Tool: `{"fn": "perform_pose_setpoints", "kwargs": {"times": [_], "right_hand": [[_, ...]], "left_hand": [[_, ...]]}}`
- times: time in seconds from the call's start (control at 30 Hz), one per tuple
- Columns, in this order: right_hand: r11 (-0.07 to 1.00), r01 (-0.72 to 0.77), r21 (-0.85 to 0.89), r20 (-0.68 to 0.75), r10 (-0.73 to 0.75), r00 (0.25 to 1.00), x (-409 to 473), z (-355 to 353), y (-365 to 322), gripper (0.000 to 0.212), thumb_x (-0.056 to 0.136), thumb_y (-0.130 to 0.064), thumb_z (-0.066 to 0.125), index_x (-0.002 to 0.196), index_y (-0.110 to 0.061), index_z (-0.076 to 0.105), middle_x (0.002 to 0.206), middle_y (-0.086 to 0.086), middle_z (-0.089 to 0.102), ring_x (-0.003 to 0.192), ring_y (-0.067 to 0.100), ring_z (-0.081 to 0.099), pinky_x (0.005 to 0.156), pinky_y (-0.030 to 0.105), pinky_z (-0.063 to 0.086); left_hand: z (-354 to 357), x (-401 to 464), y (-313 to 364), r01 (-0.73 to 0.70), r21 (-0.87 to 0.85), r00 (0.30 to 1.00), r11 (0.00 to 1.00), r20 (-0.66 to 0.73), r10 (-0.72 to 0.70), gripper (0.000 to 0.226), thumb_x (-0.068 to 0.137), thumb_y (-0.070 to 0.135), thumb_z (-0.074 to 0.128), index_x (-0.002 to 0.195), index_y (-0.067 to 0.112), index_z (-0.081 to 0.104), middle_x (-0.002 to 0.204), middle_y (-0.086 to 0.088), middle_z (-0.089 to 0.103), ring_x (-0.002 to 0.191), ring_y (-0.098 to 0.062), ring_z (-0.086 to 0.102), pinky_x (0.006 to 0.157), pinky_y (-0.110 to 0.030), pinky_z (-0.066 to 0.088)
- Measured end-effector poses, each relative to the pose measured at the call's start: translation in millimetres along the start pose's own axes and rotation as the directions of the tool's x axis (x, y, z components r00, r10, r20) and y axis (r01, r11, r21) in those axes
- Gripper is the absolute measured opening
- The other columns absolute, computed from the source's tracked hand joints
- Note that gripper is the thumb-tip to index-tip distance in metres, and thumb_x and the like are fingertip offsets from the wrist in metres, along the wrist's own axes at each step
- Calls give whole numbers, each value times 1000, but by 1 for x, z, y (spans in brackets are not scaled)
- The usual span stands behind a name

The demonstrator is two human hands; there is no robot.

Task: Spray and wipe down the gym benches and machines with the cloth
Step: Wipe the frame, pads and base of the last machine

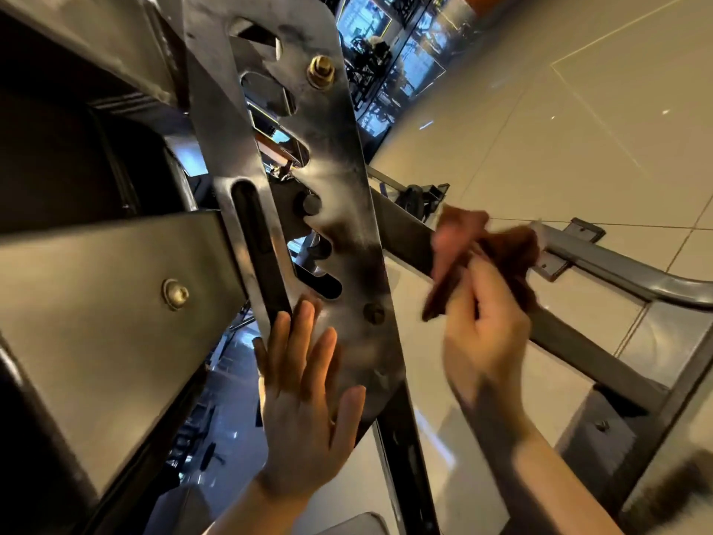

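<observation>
A: Our right hand (486,341) has its fingers (468,287) clenched around the brown cloth (497,252), off the metal.

B: And the notched plate (339,233)?

A: Leftward of the cloth, its long axis steeply upright; our left hand (304,411) lies flat, fingers straight, on its lower end.

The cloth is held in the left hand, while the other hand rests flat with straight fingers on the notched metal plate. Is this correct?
Not quite: the hands are swapped. The head view shows the right hand gripping the brown cloth, while the left hand rests flat with straight fingers on the notched metal plate.
</observation>
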State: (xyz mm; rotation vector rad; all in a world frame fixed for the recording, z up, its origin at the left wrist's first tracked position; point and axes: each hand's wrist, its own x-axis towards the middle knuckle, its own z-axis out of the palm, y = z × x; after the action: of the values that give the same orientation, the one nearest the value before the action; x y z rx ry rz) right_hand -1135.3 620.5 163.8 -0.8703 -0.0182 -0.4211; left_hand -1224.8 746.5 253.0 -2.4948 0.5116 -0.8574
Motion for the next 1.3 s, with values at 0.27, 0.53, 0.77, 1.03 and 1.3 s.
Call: {"fn": "perform_pose_setpoints", "kwargs": {"times": [0.27,0.53,0.77,1.03,1.3], "right_hand": [[842,466,-270,208,-422,883,-45,29,1,22,94,-18,57,113,-11,68,129,-2,53,129,19,47,105,24,39],[809,479,-340,206,-433,878,-17,43,-8,20,91,-11,62,108,-4,71,110,13,65,104,32,59,89,34,44],[778,484,-402,222,-430,875,-2,43,-14,20,92,-15,62,105,-1,68,114,19,63,112,36,55,96,35,40],[795,538,-279,405,-411,817,7,44,-17,37,96,-14,55,132,-7,55,141,14,47,131,32,42,105,45,39],[692,481,-538,377,-313,872,39,60,-28,49,104,-34,30,151,-22,29,160,6,22,147,30,17,116,56,14]], "left_hand": [[-2,0,-1,-13,-115,1000,993,-29,10,54,104,38,19,154,21,12,162,0,14,146,-34,19,120,-47,15],[0,1,-1,56,-103,998,993,2,-56,55,103,43,17,141,7,33,153,-11,30,143,-35,24,113,-57,24],[3,-4,-6,42,-29,997,999,72,-40,59,104,40,17,135,-2,47,148,-25,38,145,-36,24,113,-60,24],[4,-2,-3,66,-87,998,994,15,-65,52,103,43,18,141,12,36,155,-2,30,147,-25,20,104,-65,33],[4,-2,-4,40,-85,999,996,-17,-41,49,103,41,21,138,13,40,149,-7,36,148,-20,17,110,-58,29]]}}
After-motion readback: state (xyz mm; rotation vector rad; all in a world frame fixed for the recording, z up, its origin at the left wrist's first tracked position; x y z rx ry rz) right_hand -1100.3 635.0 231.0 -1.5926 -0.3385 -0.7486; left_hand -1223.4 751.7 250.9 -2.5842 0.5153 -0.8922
